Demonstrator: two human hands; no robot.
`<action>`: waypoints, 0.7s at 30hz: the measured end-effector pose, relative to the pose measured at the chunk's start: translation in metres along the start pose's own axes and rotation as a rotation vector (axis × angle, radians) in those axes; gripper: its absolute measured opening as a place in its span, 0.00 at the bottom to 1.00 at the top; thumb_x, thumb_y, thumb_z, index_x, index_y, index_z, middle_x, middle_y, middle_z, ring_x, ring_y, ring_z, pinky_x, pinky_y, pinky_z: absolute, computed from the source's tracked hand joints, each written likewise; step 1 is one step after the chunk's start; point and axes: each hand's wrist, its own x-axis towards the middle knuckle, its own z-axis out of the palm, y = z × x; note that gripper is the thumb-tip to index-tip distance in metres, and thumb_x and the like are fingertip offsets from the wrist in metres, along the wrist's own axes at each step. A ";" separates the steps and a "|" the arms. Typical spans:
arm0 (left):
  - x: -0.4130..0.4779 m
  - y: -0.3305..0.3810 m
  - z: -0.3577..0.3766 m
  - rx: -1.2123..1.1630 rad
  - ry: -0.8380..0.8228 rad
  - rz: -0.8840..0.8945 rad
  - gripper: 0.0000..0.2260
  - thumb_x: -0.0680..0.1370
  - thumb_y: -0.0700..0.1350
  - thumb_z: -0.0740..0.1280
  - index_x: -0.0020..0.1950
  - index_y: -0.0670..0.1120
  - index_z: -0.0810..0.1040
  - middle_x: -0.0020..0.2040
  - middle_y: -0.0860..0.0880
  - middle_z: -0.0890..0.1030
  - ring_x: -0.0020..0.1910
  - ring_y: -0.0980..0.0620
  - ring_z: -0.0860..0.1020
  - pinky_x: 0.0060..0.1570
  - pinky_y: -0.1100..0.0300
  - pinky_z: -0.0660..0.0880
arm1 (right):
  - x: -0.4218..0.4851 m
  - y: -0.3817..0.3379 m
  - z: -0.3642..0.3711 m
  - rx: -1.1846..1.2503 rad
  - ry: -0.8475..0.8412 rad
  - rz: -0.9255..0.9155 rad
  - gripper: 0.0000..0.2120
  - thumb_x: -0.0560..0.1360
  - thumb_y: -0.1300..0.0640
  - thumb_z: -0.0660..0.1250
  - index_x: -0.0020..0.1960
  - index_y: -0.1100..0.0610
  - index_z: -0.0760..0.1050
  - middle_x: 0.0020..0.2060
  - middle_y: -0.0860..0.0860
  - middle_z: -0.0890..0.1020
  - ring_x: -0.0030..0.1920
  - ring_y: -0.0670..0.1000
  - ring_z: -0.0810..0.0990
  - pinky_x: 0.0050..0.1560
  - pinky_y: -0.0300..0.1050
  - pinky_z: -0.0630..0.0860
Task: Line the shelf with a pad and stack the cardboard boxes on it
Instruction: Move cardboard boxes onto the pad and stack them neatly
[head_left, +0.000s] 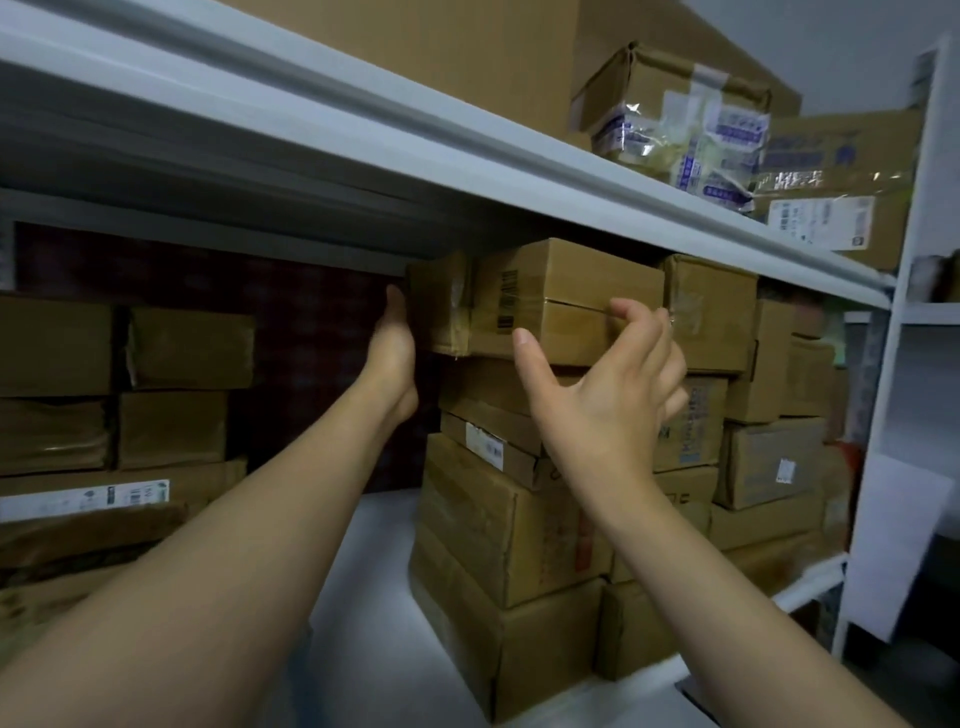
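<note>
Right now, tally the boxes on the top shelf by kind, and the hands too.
Large plain box: 1
Tape-wrapped box: 1
Box with white label: 1
Hands: 2, the left hand and the right hand
Total: 5

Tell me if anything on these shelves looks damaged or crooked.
Yes. On the upper shelf, a small box is crumpled, its tape and plastic wrap hanging loose. Below, the stack's top box juts left past the boxes under it.
</note>
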 end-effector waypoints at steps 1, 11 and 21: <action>0.002 -0.001 0.002 -0.040 -0.010 -0.001 0.28 0.82 0.64 0.49 0.72 0.49 0.72 0.63 0.45 0.80 0.60 0.44 0.79 0.56 0.50 0.76 | 0.000 -0.001 0.000 -0.019 -0.010 -0.011 0.37 0.69 0.31 0.62 0.70 0.50 0.59 0.76 0.56 0.60 0.77 0.56 0.53 0.73 0.58 0.51; -0.003 0.006 -0.016 -0.307 0.088 0.127 0.26 0.79 0.64 0.58 0.73 0.52 0.71 0.64 0.49 0.80 0.59 0.47 0.81 0.60 0.47 0.77 | -0.005 -0.032 0.003 0.004 0.096 -0.147 0.34 0.71 0.38 0.61 0.69 0.57 0.63 0.72 0.59 0.67 0.76 0.56 0.58 0.72 0.56 0.53; -0.025 0.022 -0.103 -0.615 0.382 0.284 0.27 0.78 0.63 0.60 0.72 0.50 0.73 0.67 0.49 0.78 0.64 0.47 0.77 0.70 0.48 0.68 | -0.049 -0.064 0.034 0.287 -0.111 -0.256 0.33 0.72 0.50 0.69 0.71 0.56 0.58 0.78 0.53 0.56 0.78 0.51 0.57 0.73 0.55 0.64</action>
